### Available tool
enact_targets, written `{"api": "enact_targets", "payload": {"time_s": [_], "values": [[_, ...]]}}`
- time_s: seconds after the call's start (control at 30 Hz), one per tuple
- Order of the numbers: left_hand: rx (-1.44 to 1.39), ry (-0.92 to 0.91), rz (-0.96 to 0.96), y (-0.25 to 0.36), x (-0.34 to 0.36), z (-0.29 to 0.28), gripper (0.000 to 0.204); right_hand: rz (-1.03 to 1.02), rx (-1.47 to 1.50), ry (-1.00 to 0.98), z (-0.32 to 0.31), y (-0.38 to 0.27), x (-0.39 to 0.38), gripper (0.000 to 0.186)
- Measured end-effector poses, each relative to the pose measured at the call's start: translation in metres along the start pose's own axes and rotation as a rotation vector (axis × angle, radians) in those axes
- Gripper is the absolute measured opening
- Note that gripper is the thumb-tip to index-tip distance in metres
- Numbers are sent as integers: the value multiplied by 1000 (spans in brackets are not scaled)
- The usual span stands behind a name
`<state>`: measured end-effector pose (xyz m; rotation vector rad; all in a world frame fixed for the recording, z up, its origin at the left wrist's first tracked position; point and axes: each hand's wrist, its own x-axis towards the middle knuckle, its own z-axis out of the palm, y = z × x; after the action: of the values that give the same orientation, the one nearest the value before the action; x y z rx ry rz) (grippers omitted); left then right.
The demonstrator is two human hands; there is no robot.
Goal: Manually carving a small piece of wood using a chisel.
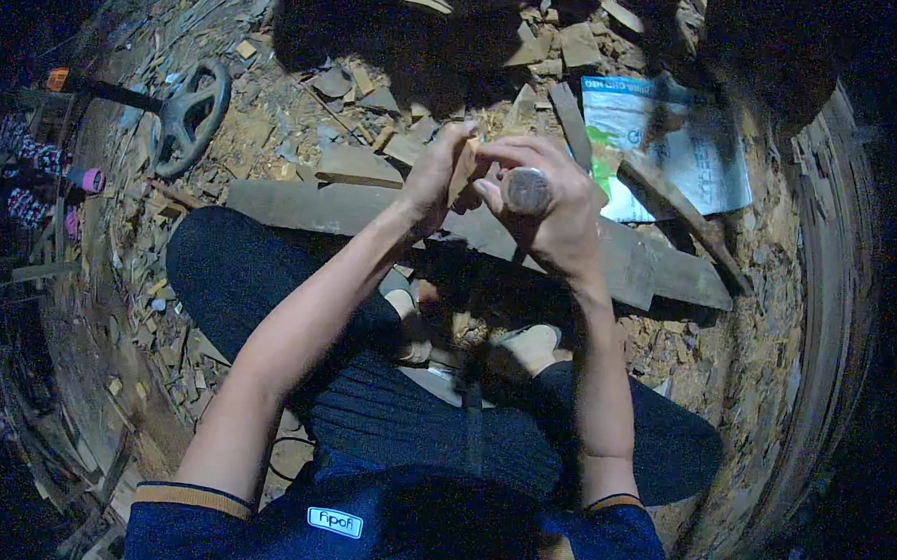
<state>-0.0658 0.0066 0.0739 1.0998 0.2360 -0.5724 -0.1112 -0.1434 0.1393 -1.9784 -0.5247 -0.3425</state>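
My left hand (433, 179) is closed on a small brown piece of wood (464, 169), held upright above the plank. Close beside it, my right hand (564, 210) wraps round a tool with a thick, round wooden handle (528, 191). The handle's butt faces up, and the tool's working end is hidden below the hand. The fingertips of my right hand reach over to the wood piece. Beneath both hands a long grey plank (302, 206) lies across the ground in front of my feet.
Wood chips and offcuts (579, 45) litter the ground. At the right lies a blue and white printed sheet (713, 171), with a narrow wood strip (686, 218) across its corner. A dark spoked wheel (193, 119) stands at the left. Stacked boards (818, 296) line the right side.
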Motion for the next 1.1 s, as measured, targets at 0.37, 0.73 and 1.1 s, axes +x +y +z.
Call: {"api": "enact_targets", "payload": {"time_s": [0.37, 0.73, 1.1], "values": [[-165, -511, -61, 40, -22, -3, 59, 259, -22, 139, -22, 13, 1, 11], [-84, -493, 2, 47, -30, -7, 70, 368, 310, 116, -16, 23, -4, 25], [1029, 181, 1035, 108, -177, -98, 37, 396, 102, -291, -12, 33, 9, 44]]}}
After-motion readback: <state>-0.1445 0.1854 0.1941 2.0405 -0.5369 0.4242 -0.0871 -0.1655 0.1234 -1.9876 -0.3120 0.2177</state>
